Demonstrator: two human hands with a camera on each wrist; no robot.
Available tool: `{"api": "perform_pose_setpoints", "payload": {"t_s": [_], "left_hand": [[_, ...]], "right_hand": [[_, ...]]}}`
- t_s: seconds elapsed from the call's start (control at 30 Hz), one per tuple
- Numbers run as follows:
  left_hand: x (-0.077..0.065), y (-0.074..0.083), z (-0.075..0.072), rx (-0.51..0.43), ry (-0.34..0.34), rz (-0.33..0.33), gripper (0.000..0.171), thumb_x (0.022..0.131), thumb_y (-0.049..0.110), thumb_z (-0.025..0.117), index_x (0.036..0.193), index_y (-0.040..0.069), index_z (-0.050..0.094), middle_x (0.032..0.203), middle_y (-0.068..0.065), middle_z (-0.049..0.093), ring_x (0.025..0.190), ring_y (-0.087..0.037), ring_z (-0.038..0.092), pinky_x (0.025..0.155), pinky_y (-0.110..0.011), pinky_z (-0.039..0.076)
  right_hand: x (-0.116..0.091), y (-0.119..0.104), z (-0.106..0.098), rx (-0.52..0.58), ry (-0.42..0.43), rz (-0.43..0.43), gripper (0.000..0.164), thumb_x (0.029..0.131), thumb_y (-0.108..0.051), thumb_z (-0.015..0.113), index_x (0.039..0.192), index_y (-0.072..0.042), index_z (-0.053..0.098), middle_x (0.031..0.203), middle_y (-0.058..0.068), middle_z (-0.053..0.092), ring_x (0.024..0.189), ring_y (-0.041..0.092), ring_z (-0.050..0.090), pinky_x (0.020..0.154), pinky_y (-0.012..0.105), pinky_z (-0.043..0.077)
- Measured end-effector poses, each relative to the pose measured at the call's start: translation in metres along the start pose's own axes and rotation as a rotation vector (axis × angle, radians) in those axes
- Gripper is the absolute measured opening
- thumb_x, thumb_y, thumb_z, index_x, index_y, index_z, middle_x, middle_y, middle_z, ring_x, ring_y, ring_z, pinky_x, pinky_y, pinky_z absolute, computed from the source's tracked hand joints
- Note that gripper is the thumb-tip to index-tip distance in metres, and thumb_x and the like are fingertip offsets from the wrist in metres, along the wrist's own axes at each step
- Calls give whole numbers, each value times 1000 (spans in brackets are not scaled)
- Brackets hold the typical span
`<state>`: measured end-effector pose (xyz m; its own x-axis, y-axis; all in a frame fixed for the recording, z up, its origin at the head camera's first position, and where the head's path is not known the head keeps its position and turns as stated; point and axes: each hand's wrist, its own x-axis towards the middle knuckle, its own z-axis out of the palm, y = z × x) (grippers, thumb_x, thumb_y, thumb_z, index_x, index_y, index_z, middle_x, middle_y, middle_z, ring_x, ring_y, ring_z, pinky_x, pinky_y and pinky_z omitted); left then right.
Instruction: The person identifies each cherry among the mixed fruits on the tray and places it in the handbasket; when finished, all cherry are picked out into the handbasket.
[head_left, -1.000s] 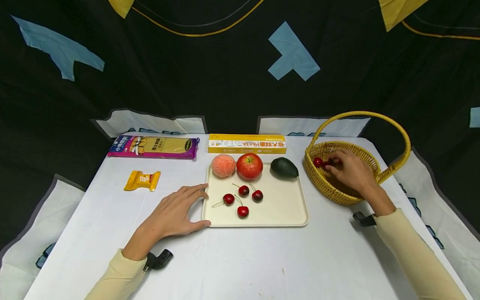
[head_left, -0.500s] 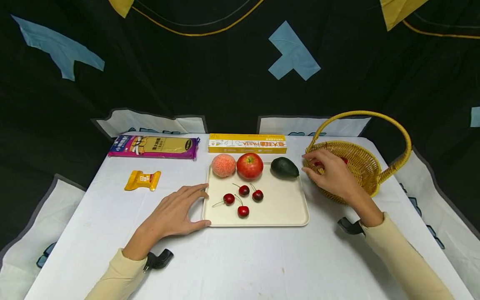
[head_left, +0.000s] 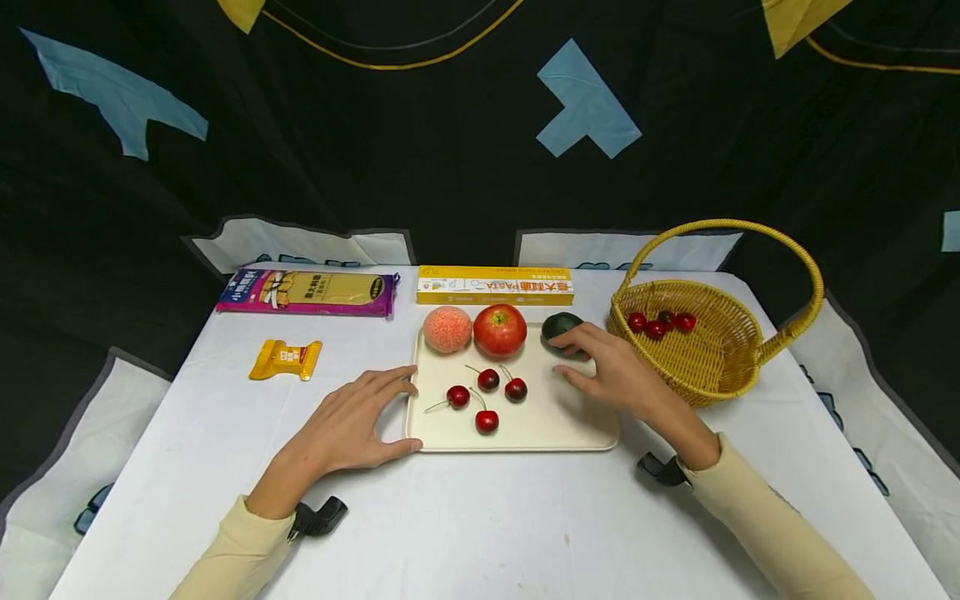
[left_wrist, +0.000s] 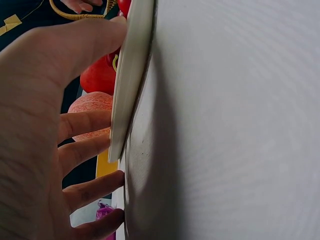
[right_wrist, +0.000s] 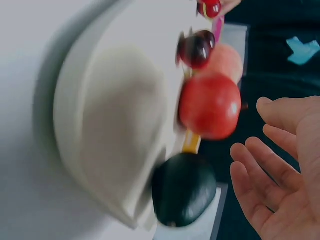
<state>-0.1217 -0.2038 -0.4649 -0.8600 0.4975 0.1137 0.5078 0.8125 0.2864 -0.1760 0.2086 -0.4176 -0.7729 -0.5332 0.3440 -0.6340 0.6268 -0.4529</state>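
My left hand (head_left: 352, 425) touches the left edge of a cream tray (head_left: 562, 437), its fingers spread along the rim. Several cherries (head_left: 487, 422) with stems lie on the tray. Behind them sit a rough pinkish-orange round fruit (head_left: 447, 330), a red apple (head_left: 499, 332) and a dark green avocado (head_left: 558, 328). Over the tray's right side hovers my right hand (head_left: 622, 375), holding nothing. Its fingers partly cover the avocado in the head view; the right wrist view shows them apart from the avocado (right_wrist: 185, 190). Several cherries (head_left: 656, 330) rest inside the wicker basket (head_left: 723, 367).
The basket's tall arched handle (head_left: 813, 283) rises right of the tray. A yellow pasta box (head_left: 495, 286) lies behind the tray. Farther left are a purple noodle packet (head_left: 307, 292) and a small orange-yellow wrapped snack (head_left: 286, 360). A black cloth (head_left: 450, 150) hangs behind the table.
My right hand has let go of a cherry in the basket, come out over its near-left rim and moved left above the tray. The left hand has stayed at the tray's edge.
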Motion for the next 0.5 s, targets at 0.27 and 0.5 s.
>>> {"api": "perform_pose_setpoints", "payload": {"t_s": [0.27, 0.5], "left_hand": [[0, 2, 0, -4, -5, -1, 71, 85, 70, 78, 138, 23, 66, 168, 1, 46, 142, -27, 54, 102, -60, 54], [0, 1, -1, -1, -6, -5, 71, 85, 69, 78, 138, 23, 66, 168, 1, 46, 142, -28, 53, 103, -60, 54]], "right_hand": [[5, -14, 22, -21, -142, -47, 33, 93, -15, 84, 125, -10, 76, 120, 7, 71, 100, 22, 74, 80, 39, 62], [11, -19, 35, -43, -248, -78, 32, 96, -19, 82, 127, -15, 76, 126, 3, 68, 104, 20, 71, 87, 38, 60]]}}
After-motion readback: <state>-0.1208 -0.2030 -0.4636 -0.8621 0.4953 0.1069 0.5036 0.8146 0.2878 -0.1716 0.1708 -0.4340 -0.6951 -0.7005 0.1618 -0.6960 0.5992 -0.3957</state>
